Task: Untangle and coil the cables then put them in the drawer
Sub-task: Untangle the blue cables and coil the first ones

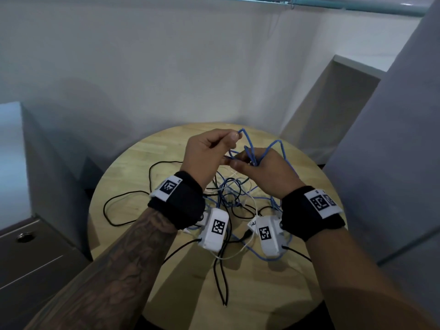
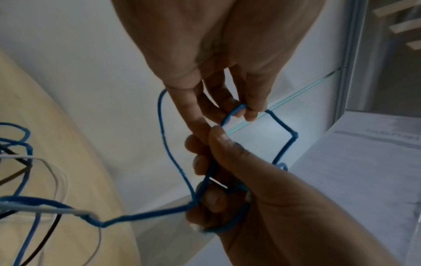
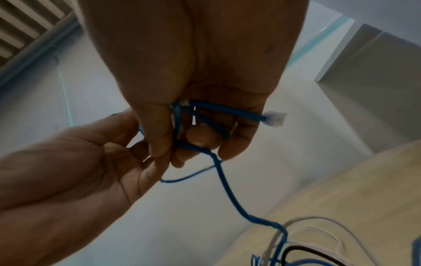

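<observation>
Both hands are raised above a round wooden table (image 1: 262, 294). Thumb and forefinger of my left hand (image 1: 232, 139) pinch a bend of the blue network cable (image 1: 273, 145). My right hand (image 1: 247, 160) grips several loops of the same cable in its curled fingers. In the right wrist view the right hand (image 3: 193, 140) holds the loops, and the cable's clear plug (image 3: 276, 118) sticks out past the fingers. The left wrist view shows the left fingertips (image 2: 248, 108) on the blue strand. Its remaining length hangs down into a tangle (image 1: 228, 194) of black, white and blue cables on the table.
A grey drawer cabinet (image 1: 35, 253) with a round lock stands low at the left of the table. White walls and a pale box-like unit (image 1: 333, 110) close in behind and to the right. A black cable loop (image 1: 119, 206) sprawls over the table's left side.
</observation>
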### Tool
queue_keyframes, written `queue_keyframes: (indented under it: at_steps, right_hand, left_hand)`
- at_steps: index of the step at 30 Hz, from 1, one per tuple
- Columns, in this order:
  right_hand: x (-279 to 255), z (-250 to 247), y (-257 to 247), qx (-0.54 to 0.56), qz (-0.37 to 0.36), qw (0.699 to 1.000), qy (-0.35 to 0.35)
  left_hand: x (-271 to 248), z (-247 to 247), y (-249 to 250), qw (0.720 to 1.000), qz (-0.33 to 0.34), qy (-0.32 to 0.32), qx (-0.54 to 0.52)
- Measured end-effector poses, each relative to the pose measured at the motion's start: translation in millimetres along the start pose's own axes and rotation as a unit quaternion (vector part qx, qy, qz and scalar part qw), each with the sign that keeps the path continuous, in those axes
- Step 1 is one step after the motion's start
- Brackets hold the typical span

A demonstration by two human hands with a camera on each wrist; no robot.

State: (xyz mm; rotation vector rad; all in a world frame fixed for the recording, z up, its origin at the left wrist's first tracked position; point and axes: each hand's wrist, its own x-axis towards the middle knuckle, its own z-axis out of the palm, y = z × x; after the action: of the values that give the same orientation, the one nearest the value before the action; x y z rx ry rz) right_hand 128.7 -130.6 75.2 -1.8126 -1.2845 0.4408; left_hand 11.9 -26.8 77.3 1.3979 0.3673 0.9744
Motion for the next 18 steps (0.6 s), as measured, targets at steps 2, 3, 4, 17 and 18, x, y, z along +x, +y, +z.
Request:
queue_keyframes:
  at_steps: [2, 3, 4, 17, 18]
  right_hand:
    - [2.2, -0.4, -2.7, 0.007, -0.017, 1.000, 0.022]
    - [3.0, -0.2, -2.7, 0.025, -0.016, 0.999, 0.036]
    - [3.8, -0.6, -2.7, 0.049, -0.008, 0.997, 0.053]
    - [9.0, -42.1, -23.8, 0.639, 0.026, 0.762, 0.100]
    - [7.5, -45.3, -21.7, 0.653, 0.030, 0.750, 0.098]
  left_hand:
    - [-2.5, 2.9, -0.5, 1.000, 0.019, 0.007, 0.008]
    - [-4.7, 4.8, -4.1, 0.999, 0.026, 0.012, 0.029]
    - [-7.3, 5.7, -10.8, 0.997, 0.036, 0.020, 0.061]
    - [-18.5, -6.2, -94.6, 0.910, -0.012, -0.192, 0.367]
    - [-19.9, -4.4, -96.4, 0.919, -0.013, -0.172, 0.355]
